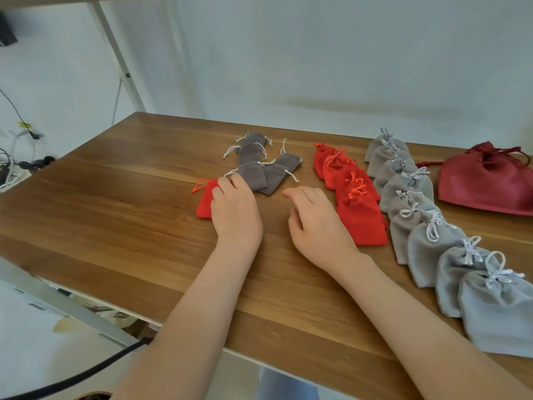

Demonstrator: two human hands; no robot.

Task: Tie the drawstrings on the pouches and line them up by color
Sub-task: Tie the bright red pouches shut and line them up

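My left hand rests flat on a loose red pouch whose orange drawstring lies untied at its far left corner. Just beyond my fingertips lies a pile of several dark grey pouches with white strings hanging loose. My right hand hovers over the table with relaxed fingers and holds nothing. To its right runs a row of tied red pouches. Beside that row is a longer row of tied light grey pouches.
A large dark red drawstring bag lies at the far right of the table. A white frame post rises behind the table's far left corner. Cables lie past the left edge. The near table edge runs below my forearms.
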